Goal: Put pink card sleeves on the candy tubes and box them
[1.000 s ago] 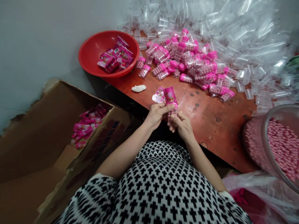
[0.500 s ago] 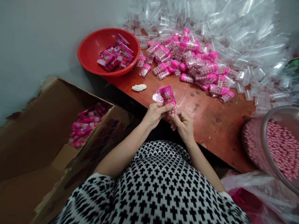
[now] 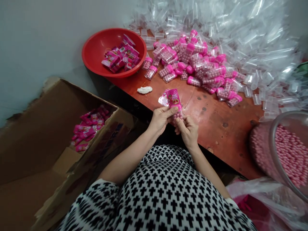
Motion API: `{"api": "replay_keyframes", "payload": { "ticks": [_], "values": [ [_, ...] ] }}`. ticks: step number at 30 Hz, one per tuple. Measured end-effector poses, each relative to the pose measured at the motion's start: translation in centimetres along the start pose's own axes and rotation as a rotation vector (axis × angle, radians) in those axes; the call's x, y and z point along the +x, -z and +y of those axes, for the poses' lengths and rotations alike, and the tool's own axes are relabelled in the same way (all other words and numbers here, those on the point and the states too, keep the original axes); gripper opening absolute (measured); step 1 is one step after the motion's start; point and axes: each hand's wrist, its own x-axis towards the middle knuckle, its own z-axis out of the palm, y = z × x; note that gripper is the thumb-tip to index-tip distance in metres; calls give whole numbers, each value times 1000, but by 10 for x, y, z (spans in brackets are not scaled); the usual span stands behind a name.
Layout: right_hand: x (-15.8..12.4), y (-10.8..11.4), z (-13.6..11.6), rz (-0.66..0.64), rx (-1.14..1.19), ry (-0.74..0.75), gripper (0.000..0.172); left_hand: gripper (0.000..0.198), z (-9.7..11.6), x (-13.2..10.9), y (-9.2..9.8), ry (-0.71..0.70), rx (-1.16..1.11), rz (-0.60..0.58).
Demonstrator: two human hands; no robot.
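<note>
Both hands hold one small clear bottle of pink balls (image 3: 178, 115) over the table's near edge. A flat pink printed sleeve (image 3: 174, 97) stands up from its far end. My left hand (image 3: 159, 120) is closed, its thumb lying across the lower part of the sleeve. The fingers of my right hand (image 3: 189, 129) pinch the bottle's near end, partly hiding it. Just beyond, a few more shiny printed sleeves (image 3: 164, 100) lie on the table. A crumpled white piece (image 3: 144, 90) rests to their left.
A red bowl (image 3: 93, 61) holds pink sleeves. Pink-capped bottles (image 3: 192, 57) and empty clear tubes (image 3: 231, 29) are heaped on the wooden table (image 3: 216, 128). A tub (image 3: 271, 141) of pink balls stands right. At left, a cardboard box (image 3: 31, 138) contains sleeved bottles (image 3: 84, 131).
The sleeve on the bottle sits slightly more upright, and my right hand has shifted a little left. Both hands keep their hold. The whole view has moved slightly.
</note>
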Motion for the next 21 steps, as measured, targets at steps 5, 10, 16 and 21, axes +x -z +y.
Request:
{"api": "replay_keyframes", "payload": {
  "ticks": [5, 10, 16, 21],
  "values": [
    [1, 1, 6, -71, 180, -125, 29, 35, -4, -5, 1, -18, 21, 49],
    [-3, 2, 6, -22, 42, -68, 28, 39, -4, -5, 3, -14, 15, 48],
    [-4, -2, 9, -72, 184, -150, 29, 41, -4, -1, 1, -15, 17, -5],
    [-1, -6, 12, -68, 356, -251, 31, 39, -5, -4, 5, 26, 72, -88]
  ]
}}
